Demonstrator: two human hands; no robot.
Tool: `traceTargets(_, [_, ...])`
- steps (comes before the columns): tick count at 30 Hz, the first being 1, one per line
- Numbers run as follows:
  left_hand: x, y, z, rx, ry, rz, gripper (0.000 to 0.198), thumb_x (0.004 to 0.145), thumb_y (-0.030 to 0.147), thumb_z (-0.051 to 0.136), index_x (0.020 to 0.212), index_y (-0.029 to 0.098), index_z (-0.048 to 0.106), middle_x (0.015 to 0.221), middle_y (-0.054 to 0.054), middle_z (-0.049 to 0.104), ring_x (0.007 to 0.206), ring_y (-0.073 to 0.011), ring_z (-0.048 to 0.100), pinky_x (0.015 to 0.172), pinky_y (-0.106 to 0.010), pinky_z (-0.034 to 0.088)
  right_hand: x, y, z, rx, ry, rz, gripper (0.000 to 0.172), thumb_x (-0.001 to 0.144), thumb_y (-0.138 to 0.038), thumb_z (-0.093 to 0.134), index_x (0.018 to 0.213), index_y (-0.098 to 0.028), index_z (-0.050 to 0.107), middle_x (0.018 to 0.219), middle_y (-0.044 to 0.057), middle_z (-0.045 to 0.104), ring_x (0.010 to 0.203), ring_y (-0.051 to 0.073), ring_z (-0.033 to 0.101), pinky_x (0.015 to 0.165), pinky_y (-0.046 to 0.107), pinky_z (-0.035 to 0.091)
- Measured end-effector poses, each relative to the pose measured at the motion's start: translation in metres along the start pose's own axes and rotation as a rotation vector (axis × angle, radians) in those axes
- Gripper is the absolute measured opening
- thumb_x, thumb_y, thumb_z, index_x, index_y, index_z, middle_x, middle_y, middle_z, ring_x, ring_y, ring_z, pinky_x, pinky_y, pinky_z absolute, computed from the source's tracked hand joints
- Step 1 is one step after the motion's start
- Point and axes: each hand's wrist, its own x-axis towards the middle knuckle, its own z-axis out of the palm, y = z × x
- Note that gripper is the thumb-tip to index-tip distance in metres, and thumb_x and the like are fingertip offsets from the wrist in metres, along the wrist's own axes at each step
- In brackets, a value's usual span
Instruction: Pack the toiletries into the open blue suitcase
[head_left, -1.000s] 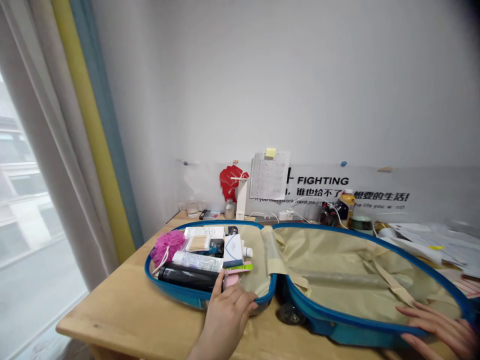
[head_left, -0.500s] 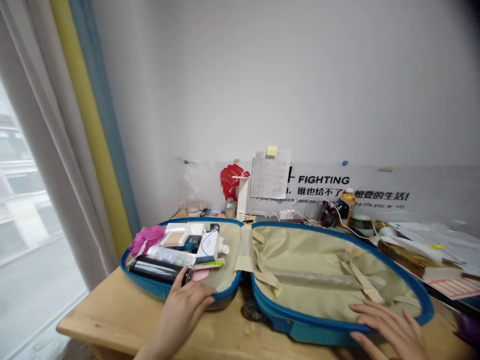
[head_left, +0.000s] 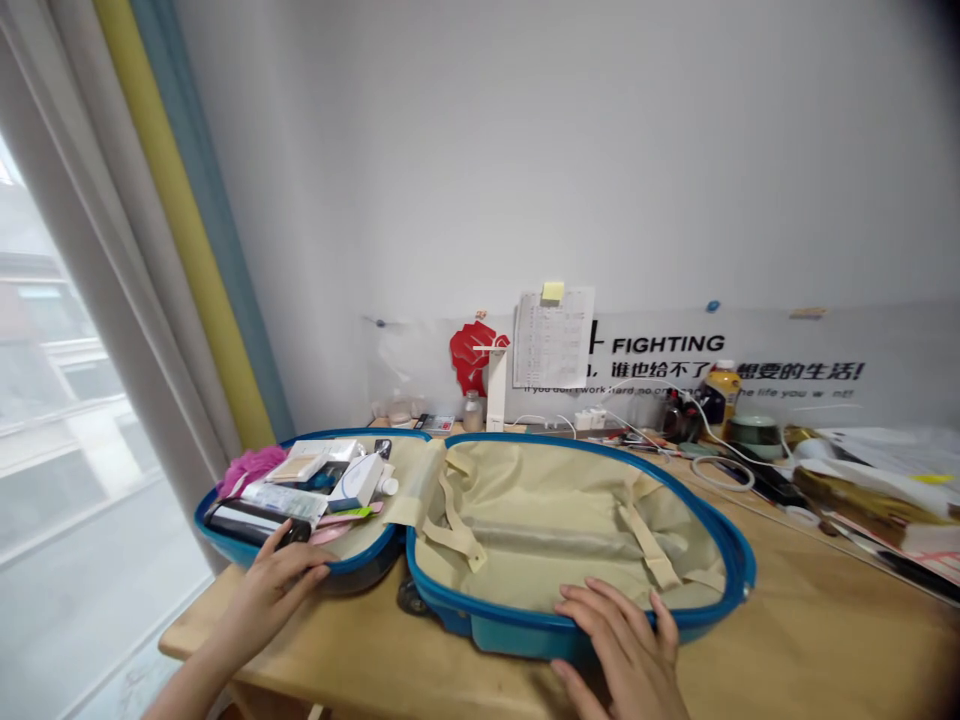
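A blue suitcase (head_left: 517, 612) lies spread wide on the wooden table, its beige lining showing. Over the front rim of its left half my left hand (head_left: 270, 592) is closed, fingertips near a black cylinder (head_left: 244, 524). My right hand (head_left: 628, 645) grips the right half's front rim, fingers over the edge and thumb outside. The left half holds a purple bath puff (head_left: 251, 470), a pack of cotton swabs (head_left: 296, 467), a clear packet (head_left: 289, 499), a white-and-blue box (head_left: 358, 482) and a white-capped tube (head_left: 388, 487). Loose straps (head_left: 652, 545) lie in the right half.
Behind the suitcase stand a white lamp (head_left: 496, 390), a glass jar (head_left: 472, 412) and a yellow bottle (head_left: 721, 395). A green cup (head_left: 754, 437), white cables (head_left: 724, 474) and papers (head_left: 892, 455) are at the right. Curtains (head_left: 161, 220) hang at the left.
The suitcase has slid left along the table with both hands on its rim. More of the tabletop shows at the right. The view has shifted slightly.
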Motion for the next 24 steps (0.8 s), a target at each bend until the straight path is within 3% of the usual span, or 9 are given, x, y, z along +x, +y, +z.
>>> traceTargets(5, [-0.011, -0.017, -0.008, -0.006, -0.064, -0.116, 0.031, 0.092, 0.048, 0.046, 0.091, 0.029, 0.069, 0.094, 0.004, 0.075, 0.086, -0.0145, 0.069, 0.116, -0.039, 0.031, 0.006, -0.016, 0.007, 0.010, -0.037, -0.033, 0.034, 0.085, -0.046, 0.052, 0.113, -0.030, 0.062, 0.108, -0.001, 0.072, 0.101, 0.020, 0.062, 0.106, 0.040, 0.023])
traceTargets(8, [-0.015, -0.020, -0.010, -0.077, -0.110, -0.180, 0.035, 0.093, 0.048, 0.042, 0.100, 0.028, 0.070, 0.103, 0.001, 0.074, 0.096, -0.0166, 0.067, 0.117, -0.043, 0.027, -0.002, -0.006, 0.005, 0.063, -0.033, -0.060, 0.042, 0.085, -0.048, 0.052, 0.121, -0.029, 0.059, 0.117, -0.001, 0.069, 0.108, 0.020, 0.061, 0.103, 0.037, 0.032])
traceTargets(11, [-0.015, -0.023, -0.013, -0.211, -0.089, -0.280, 0.047, 0.096, 0.051, 0.032, 0.101, 0.026, 0.072, 0.105, -0.002, 0.074, 0.105, -0.0215, 0.065, 0.116, -0.045, 0.027, -0.019, 0.029, 0.003, 0.145, -0.004, 0.036, 0.044, 0.086, -0.048, 0.050, 0.125, -0.030, 0.059, 0.123, 0.002, 0.066, 0.119, 0.024, 0.057, 0.103, 0.040, 0.038])
traceTargets(13, [-0.008, -0.029, -0.017, -0.266, -0.028, -0.397, 0.055, 0.094, 0.057, 0.029, 0.096, 0.024, 0.074, 0.102, -0.004, 0.074, 0.108, -0.0246, 0.063, 0.110, -0.042, 0.037, -0.033, 0.061, 0.005, 0.178, 0.030, 0.163, 0.042, 0.089, -0.045, 0.045, 0.124, -0.029, 0.060, 0.125, 0.004, 0.064, 0.123, 0.027, 0.055, 0.104, 0.045, 0.040])
traceTargets(17, [0.025, -0.049, -0.031, -0.172, 0.042, -0.562, 0.061, 0.087, 0.063, 0.031, 0.107, 0.021, 0.069, 0.111, -0.006, 0.072, 0.108, -0.0259, 0.063, 0.097, -0.035, 0.048, -0.051, 0.112, 0.017, 0.269, 0.033, 0.357, 0.046, 0.091, -0.048, 0.037, 0.118, -0.025, 0.066, 0.126, 0.008, 0.064, 0.125, 0.030, 0.053, 0.100, 0.049, 0.046])
traceTargets(19, [0.046, -0.065, -0.036, -0.016, -0.034, -0.601, 0.062, 0.085, 0.057, 0.031, 0.121, 0.017, 0.062, 0.123, -0.009, 0.066, 0.116, -0.0264, 0.058, 0.101, -0.035, 0.045, -0.055, 0.119, 0.023, 0.326, 0.023, 0.387, 0.049, 0.091, -0.051, 0.036, 0.116, -0.023, 0.067, 0.125, 0.009, 0.064, 0.125, 0.030, 0.053, 0.099, 0.050, 0.047])
traceTargets(21, [0.064, -0.082, -0.037, 0.155, -0.184, -0.673, 0.067, 0.081, 0.051, 0.035, 0.132, 0.012, 0.052, 0.134, -0.013, 0.059, 0.124, -0.0275, 0.053, 0.104, -0.036, 0.040, -0.057, 0.117, 0.026, 0.343, 0.049, 0.391, 0.048, 0.092, -0.050, 0.036, 0.117, -0.023, 0.067, 0.126, 0.010, 0.064, 0.126, 0.031, 0.052, 0.099, 0.050, 0.048])
traceTargets(24, [0.081, -0.105, -0.030, 0.281, -0.335, -0.776, 0.076, 0.076, 0.055, 0.042, 0.136, 0.008, 0.047, 0.133, -0.020, 0.057, 0.125, -0.0341, 0.052, 0.101, -0.043, 0.041, -0.056, 0.111, 0.027, 0.315, 0.100, 0.355, 0.043, 0.093, -0.044, 0.037, 0.118, -0.023, 0.066, 0.127, 0.010, 0.063, 0.127, 0.031, 0.052, 0.096, 0.050, 0.049])
